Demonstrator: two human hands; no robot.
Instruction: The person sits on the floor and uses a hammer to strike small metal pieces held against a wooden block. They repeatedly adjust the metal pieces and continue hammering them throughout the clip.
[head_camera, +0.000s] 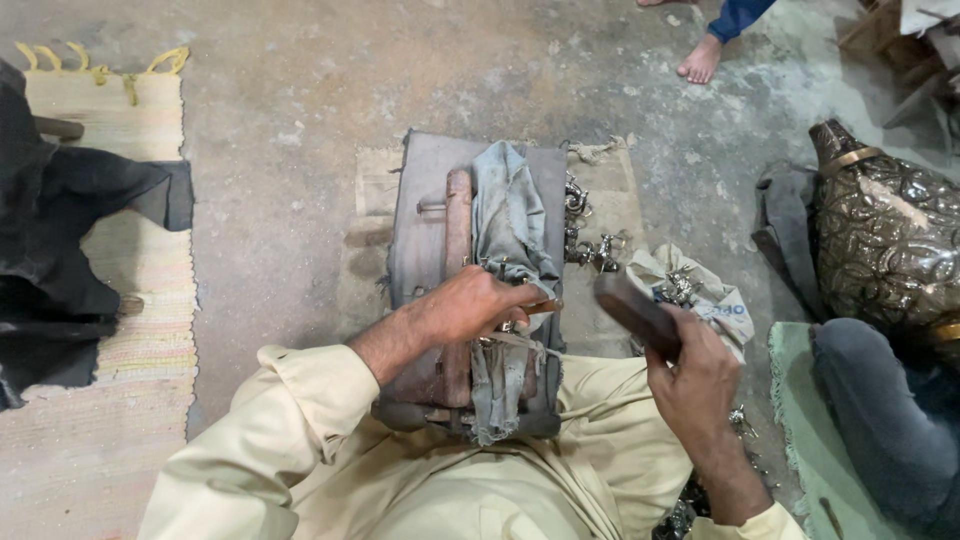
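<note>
My left hand (470, 305) rests on a grey work block (420, 230) between my knees and pinches a thin rod-like tool (545, 306) against it. A wooden bar (457, 225) and a crumpled grey-blue cloth (510, 215) lie along the block. My right hand (695, 375) is raised to the right of the block, closed on the handle of a dark wooden mallet (630, 308) whose head points toward the left hand. Small shiny metal pieces (590, 245) lie just beyond the block's right edge.
A white bag (715, 290) holding more metal pieces sits right of the mallet. A large embossed metal vase (885, 235) lies at the right. A striped mat (120, 320) with dark cloth (60, 260) covers the left floor. Another person's bare foot (700, 60) stands at the top.
</note>
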